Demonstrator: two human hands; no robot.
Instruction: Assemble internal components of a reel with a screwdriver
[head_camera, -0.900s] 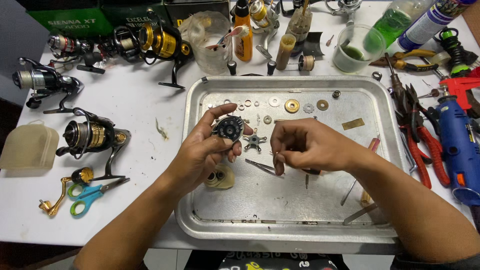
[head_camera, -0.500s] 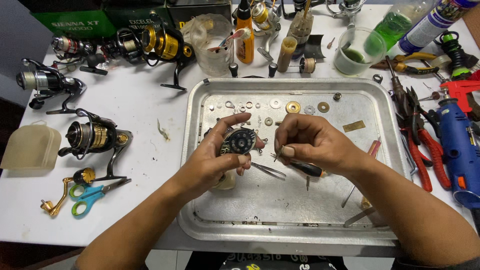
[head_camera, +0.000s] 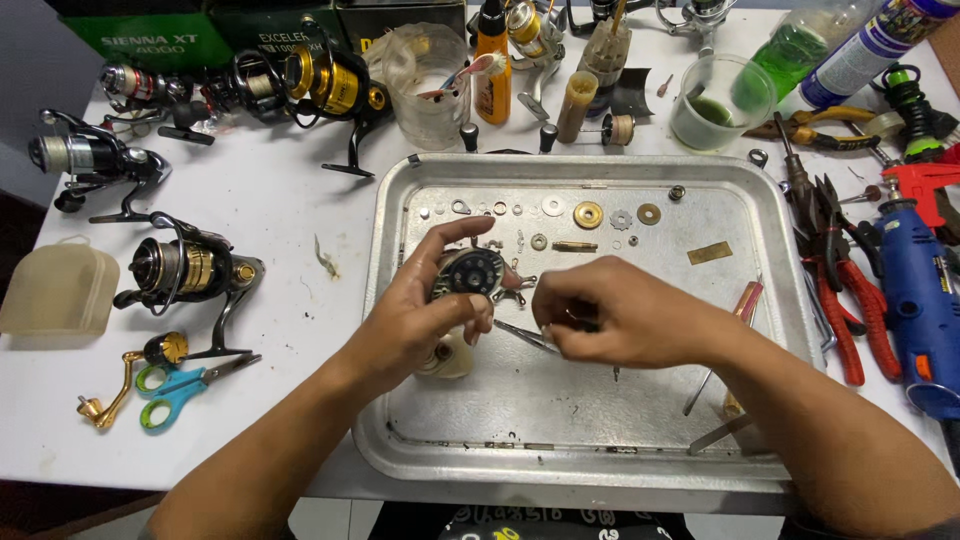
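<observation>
My left hand (head_camera: 415, 325) pinches a round black reel part with a toothed centre (head_camera: 470, 272), thumb underneath and fingers over the rim, tilted up so its face shows to me. It sits over the dented silver metal tray (head_camera: 600, 420), near the tray's ten o'clock. My right hand (head_camera: 615, 320) is curled shut at three o'clock of that part, close beside it; something small and dark seems tucked in the fingers, but I cannot tell what. Thin steel tweezers (head_camera: 525, 337) lie between my hands. At twelve o'clock a row of washers and a brass gear (head_camera: 588, 214) is laid out in order, likely to keep them sorted. Red-handled pliers (head_camera: 838, 300) rest off the tray at three o'clock.
</observation>
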